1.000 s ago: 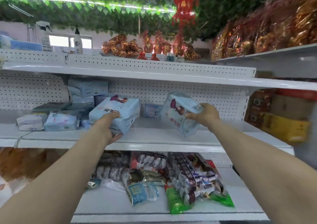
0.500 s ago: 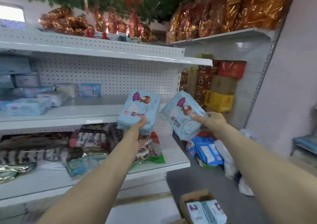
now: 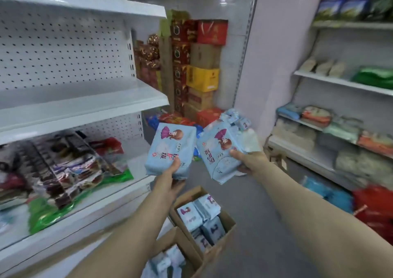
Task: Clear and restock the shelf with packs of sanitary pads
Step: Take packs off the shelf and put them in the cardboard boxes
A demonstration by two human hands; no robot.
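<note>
Shelf (image 3: 85, 99) at left is bare. Left hand (image 3: 170, 180) grips a pale blue pack (image 3: 170, 148) by its lower edge, thumb on its face; right hand (image 3: 247, 160) clamps a second pack (image 3: 221, 150) the same way, both in mid-air above the box (image 3: 225, 220) holding more. Packs look light, soft and squashy in slick film, so a pinch low across the body should hold.

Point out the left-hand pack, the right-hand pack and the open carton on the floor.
left pack (image 3: 170, 148): head view, middle of its printed front.
right pack (image 3: 217, 150): head view, middle of its printed front.
carton (image 3: 228, 224): head view, right cardboard wall, above the floor.
</note>
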